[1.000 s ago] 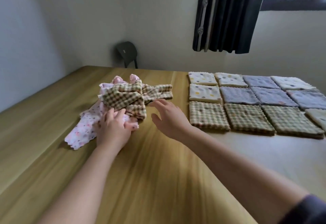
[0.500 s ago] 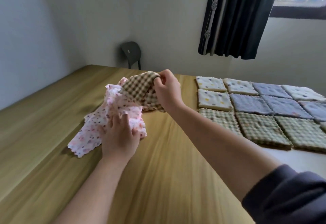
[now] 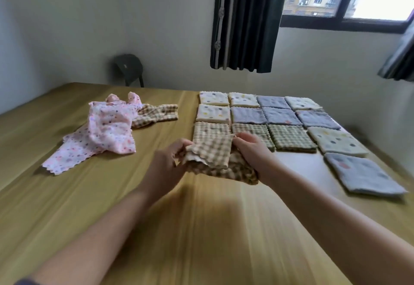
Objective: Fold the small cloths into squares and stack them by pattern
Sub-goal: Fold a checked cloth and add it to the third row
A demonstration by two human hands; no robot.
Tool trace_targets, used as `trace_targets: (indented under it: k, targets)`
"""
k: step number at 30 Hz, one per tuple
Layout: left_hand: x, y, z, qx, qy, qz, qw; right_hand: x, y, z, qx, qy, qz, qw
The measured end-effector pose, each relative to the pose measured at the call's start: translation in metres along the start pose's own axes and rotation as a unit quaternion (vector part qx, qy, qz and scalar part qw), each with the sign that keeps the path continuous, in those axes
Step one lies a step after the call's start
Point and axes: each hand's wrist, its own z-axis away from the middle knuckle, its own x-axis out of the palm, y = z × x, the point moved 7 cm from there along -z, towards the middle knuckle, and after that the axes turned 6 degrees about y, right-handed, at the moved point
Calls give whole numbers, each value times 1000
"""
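your left hand (image 3: pixel 167 168) and right hand (image 3: pixel 251 150) both pinch the checked cloth (image 3: pixel 215 159) mid-frame; bare counter (image 3: pixel 201 228) lies below, folded squares (image 3: pixel 289 138) at right.

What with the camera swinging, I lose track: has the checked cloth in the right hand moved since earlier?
Yes. The checked cloth came off the pink cloth, rightward and nearer, to the folded checked squares; left hand and right hand hold it.
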Motion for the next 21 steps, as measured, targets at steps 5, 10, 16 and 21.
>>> trace_targets:
  k: [5, 10, 16, 21]
  targets:
    - [46, 10, 25, -110, -200, 59, 972, -64, 38, 24, -22, 49, 150, 987]
    - [57, 6, 36, -138, -255, -20, 957, -84, 44, 40, -195, 86, 241, 947]
    - [42, -20, 34, -303, -128, -14, 944, -57, 33, 58, -344, -77, 278, 894]
    - [27, -11, 26, -155, -68, -413, 895, -52, 52, 51, -329, -141, 355, 864]
